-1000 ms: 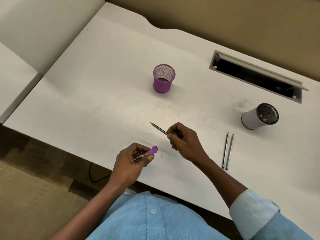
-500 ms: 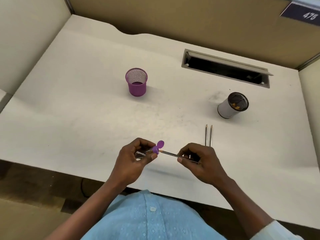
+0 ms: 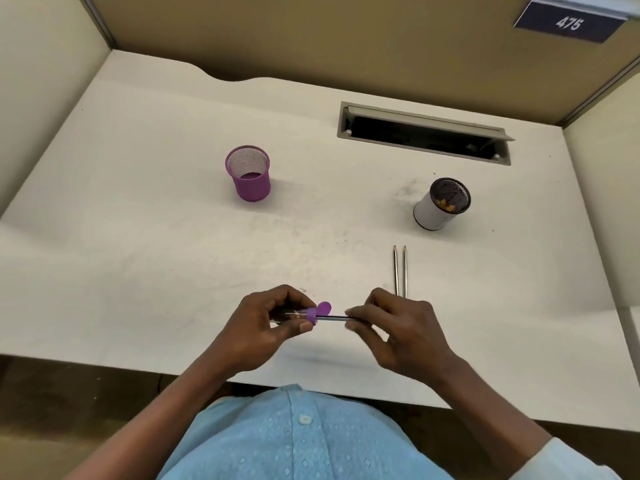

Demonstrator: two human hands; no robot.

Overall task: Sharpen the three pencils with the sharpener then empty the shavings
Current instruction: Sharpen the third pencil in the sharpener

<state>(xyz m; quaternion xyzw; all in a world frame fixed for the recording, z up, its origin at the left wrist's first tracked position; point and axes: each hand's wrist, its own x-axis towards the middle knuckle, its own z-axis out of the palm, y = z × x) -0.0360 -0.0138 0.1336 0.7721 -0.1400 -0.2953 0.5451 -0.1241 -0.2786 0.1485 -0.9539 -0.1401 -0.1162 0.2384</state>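
From the head camera, looking down, I hold the sharpener (image 3: 313,314) just above the near edge of the white desk (image 3: 138,237). My left hand (image 3: 263,327) grips it, with fingers and thumb curled round its clear barrel and its purple end pointing right. A small purple flap stands up from that end. One pencil (image 3: 334,318) lies level, and its left end goes into the sharpener's purple end. My right hand (image 3: 401,330) is just right of the sharpener and pinches the pencil's shaft between thumb and fingertips, which are a little blurred. My hands are apart, joined only by the pencil.

The other two pencils (image 3: 400,271) lie side by side on the desk, beyond and to the right of the sharpener, with their tips pointing away from me. Their near ends are hidden behind my right hand.

A white can (image 3: 438,209) stands farther off to the sharpener's right, with a dark inside and some orange-brown bits in it. A purple mesh cup (image 3: 248,174) stands upright well beyond the sharpener to the left. A long open cable slot (image 3: 422,133) is far behind the sharpener, near the back panel. My light blue shirt (image 3: 298,441) is below the sharpener.
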